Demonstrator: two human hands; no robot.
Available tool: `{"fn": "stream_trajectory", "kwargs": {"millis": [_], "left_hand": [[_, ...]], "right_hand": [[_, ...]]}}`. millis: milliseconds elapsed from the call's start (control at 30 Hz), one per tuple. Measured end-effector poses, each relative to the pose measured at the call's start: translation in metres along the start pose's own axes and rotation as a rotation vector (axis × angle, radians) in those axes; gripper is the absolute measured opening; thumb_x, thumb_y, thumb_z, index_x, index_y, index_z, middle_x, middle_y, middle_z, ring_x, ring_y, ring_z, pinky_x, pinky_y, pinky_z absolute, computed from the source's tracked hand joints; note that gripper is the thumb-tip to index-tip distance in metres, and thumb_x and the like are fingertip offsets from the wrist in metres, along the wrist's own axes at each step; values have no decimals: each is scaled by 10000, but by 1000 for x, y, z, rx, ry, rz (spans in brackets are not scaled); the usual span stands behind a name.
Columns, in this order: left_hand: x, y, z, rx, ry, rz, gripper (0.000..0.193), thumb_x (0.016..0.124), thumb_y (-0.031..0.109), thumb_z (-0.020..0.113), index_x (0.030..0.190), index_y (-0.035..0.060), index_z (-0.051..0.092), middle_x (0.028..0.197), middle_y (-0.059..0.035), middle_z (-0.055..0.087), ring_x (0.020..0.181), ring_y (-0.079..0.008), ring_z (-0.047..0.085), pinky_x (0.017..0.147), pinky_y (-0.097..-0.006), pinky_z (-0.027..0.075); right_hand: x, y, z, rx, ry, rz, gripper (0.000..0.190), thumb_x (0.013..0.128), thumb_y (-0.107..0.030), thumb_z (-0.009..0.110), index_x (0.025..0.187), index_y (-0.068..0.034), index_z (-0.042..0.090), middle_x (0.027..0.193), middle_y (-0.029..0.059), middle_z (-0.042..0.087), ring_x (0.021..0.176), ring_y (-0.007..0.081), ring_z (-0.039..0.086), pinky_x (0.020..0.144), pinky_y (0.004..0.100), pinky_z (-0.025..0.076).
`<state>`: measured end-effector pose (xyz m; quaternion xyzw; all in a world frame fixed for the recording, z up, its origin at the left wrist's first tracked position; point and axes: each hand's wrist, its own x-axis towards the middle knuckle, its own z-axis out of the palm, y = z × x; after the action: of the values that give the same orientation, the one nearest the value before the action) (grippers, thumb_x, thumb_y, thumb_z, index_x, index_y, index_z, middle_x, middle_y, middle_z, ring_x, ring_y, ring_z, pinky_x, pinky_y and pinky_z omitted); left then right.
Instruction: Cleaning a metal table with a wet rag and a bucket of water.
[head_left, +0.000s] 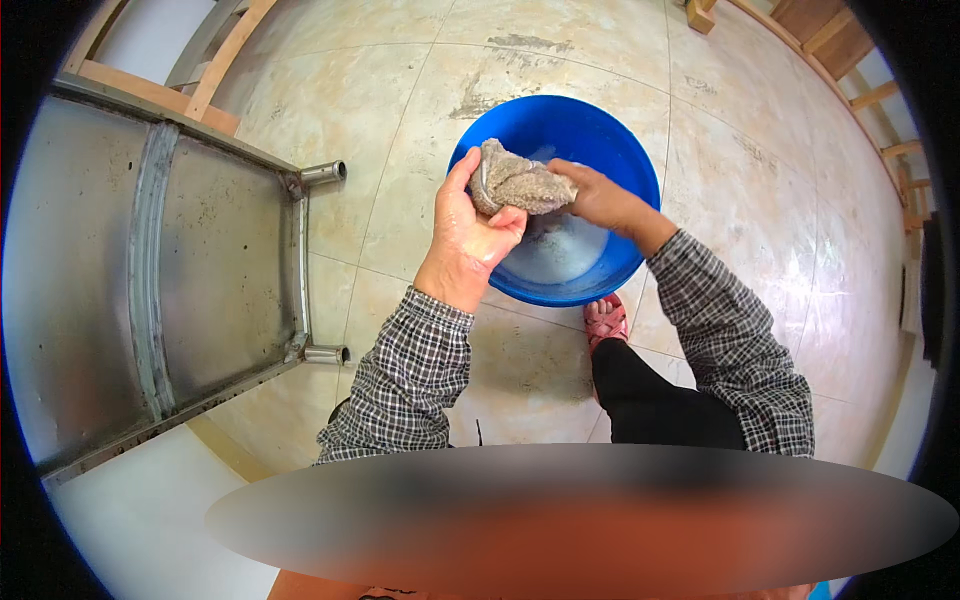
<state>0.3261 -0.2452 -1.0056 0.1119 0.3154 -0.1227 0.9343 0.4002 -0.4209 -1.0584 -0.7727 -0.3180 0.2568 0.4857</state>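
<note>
A bunched, greyish-brown terry cloth (525, 184) is held in both hands above a round blue plastic bucket (637, 150). My left hand (472, 225) is palm up under its left part, thumb and fingers bent around it. At its right end my right hand (604, 199) grips it, fingertips partly hidden behind the cloth. Cloudy, whitish water (559, 251) lies in the bottom of the bucket. My left palm and wrist look wet.
On the left a metal table (217, 247) lies tipped, its tube legs (324, 173) pointing towards the bucket. My foot in a red sandal (606, 319) is close to the bucket's near edge. Tiled floor (390, 90) with dark smudges surrounds it. Wooden frames (874, 95) stand at the upper edges.
</note>
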Motion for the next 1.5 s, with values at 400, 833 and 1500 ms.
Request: {"fn": "stream_trajectory", "kwargs": {"millis": [400, 833, 1500], "left_hand": [[50, -27, -32, 128, -176, 80, 390, 844, 429, 498, 1067, 115, 561, 1098, -98, 581, 1010, -258, 553, 895, -476, 444], [23, 3, -16, 521, -30, 250, 352, 834, 97, 470, 1160, -33, 488, 1152, -172, 547, 1077, -288, 528, 950, -420, 413], [-47, 20, 4, 969, -182, 482, 442, 788, 109, 491, 1194, -65, 482, 1133, -133, 568, 1049, -193, 528, 940, -304, 385]], "right_hand": [[2, -44, 54, 7, 577, -194, 243, 799, -230, 547, 940, -35, 578, 896, 188, 562, 837, 324, 565, 723, 398, 466], [-7, -1, -17, -246, -328, 156, 437, 722, -117, 632, 1149, -58, 556, 1169, 163, 562, 1074, 253, 539, 891, 350, 423], [-5, -27, -60, 192, 110, 129, 385, 655, -124, 672, 1004, -4, 562, 871, 66, 598, 820, 153, 550, 757, 271, 446]]}}
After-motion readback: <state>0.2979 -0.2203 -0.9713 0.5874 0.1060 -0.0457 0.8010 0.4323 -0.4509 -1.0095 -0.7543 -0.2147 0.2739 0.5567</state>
